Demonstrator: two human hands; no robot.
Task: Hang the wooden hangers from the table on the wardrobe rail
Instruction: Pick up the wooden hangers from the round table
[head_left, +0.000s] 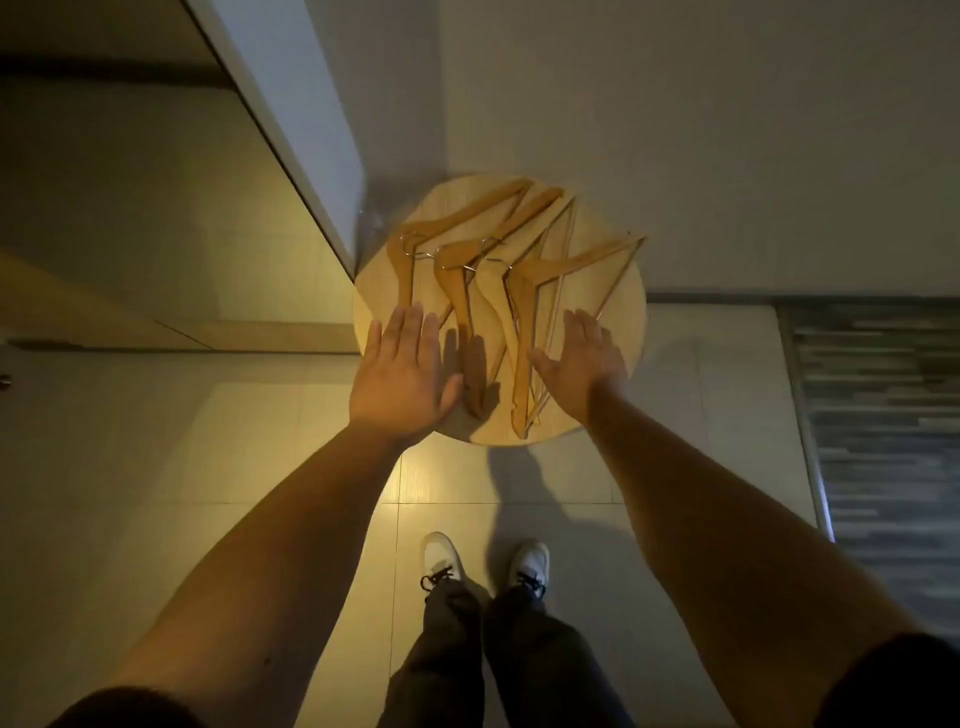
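Several wooden hangers (506, 270) with metal hooks lie fanned out on a small round wooden table (626, 291) against the wall. My left hand (402, 371) hovers flat over the table's near left part, fingers spread, above the ends of the leftmost hangers. My right hand (584, 358) is spread over the near right part, beside the rightmost hanger (540, 301). Neither hand holds anything. The wardrobe rail is out of view.
An open white wardrobe door (291, 124) slants down at the left, its edge ending close to the table. The wardrobe's lit interior (130, 208) lies left of it. Tiled floor and my two feet (488, 566) are below. A dark striped mat (883, 415) is at the right.
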